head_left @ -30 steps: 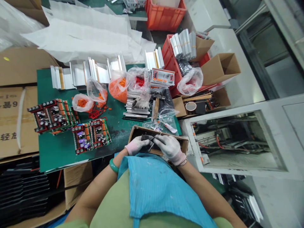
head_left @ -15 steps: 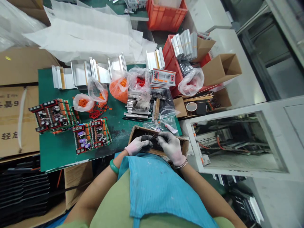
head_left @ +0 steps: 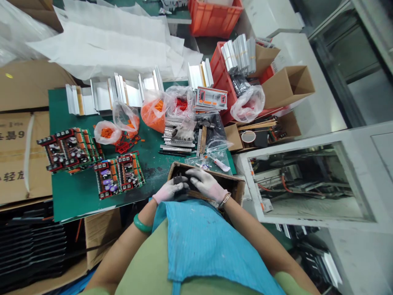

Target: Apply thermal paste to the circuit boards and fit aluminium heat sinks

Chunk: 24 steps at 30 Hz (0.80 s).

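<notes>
Both my hands wear pale gloves with dark, soiled fingers and are over a worn wooden box (head_left: 238, 191) at the table's front edge. My left hand (head_left: 172, 189) is closed at the box's left end around something dark, too small and covered to make out. Beside it, my right hand (head_left: 208, 185) reaches across the box from the right, its fingers stretched toward the left fingertips with nothing visible in them. Dark contents in the box are mostly hidden by the hands.
Stacked circuit boards (head_left: 119, 176) lie left on the green table (head_left: 73, 200). Behind the box are a hammer (head_left: 203, 139), metal strips (head_left: 178, 143) and a tube (head_left: 221, 164). Farther back stand bags of orange parts (head_left: 155, 112), aluminium profiles (head_left: 123, 92) and a red crate (head_left: 222, 78).
My right hand has shifted left and its fingers have straightened from a pinch. My left hand has moved slightly left, and the dark thin pieces seen at its fingers are now more covered.
</notes>
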Tool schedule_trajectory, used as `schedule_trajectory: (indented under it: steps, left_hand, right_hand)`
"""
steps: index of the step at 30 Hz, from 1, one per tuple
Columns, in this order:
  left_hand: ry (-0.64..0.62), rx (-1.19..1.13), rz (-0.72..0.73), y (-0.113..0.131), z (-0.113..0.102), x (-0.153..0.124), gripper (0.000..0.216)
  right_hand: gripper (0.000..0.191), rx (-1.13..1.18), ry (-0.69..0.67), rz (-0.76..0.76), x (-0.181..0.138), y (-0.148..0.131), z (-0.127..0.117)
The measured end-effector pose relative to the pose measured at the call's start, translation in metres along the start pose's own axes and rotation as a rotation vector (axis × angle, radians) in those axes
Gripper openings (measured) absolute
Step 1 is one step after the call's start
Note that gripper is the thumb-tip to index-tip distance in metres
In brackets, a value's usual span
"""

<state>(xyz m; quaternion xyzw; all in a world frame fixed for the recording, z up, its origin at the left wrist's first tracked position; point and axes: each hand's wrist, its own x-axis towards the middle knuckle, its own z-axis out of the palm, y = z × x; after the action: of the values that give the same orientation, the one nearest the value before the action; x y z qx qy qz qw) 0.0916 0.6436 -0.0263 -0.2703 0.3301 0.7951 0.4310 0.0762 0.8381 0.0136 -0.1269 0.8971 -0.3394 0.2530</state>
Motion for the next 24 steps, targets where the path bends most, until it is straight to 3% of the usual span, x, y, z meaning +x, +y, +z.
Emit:
schedule_trajectory:
  steps: [4,7,10,13,18,24]
  left_hand:
    - [0.177,-0.077,0.156,0.016,-0.012,-0.011,0.036]
    - [0.255,-0.098,0.216,0.024,-0.016,-0.016,0.030]
    - [0.277,-0.106,0.217,0.025,-0.011,-0.018,0.025]
    - [0.268,-0.113,0.198,0.021,-0.005,-0.016,0.025]
    - [0.237,-0.112,0.173,0.018,-0.001,-0.010,0.027]
    - [0.195,-0.080,0.176,0.017,-0.003,-0.004,0.030]
  right_hand:
    - [0.034,-0.432,-0.154,0.221,0.013,-0.002,0.016]
    - [0.041,-0.514,-0.222,0.283,0.023,-0.001,0.032]
    - [0.030,-0.570,-0.275,0.348,0.031,0.003,0.044]
    - [0.016,-0.575,-0.316,0.384,0.033,0.007,0.051]
    - [0.019,-0.506,-0.329,0.367,0.030,0.014,0.055]
    - [0.014,-0.278,-0.215,0.285,0.014,0.022,0.029]
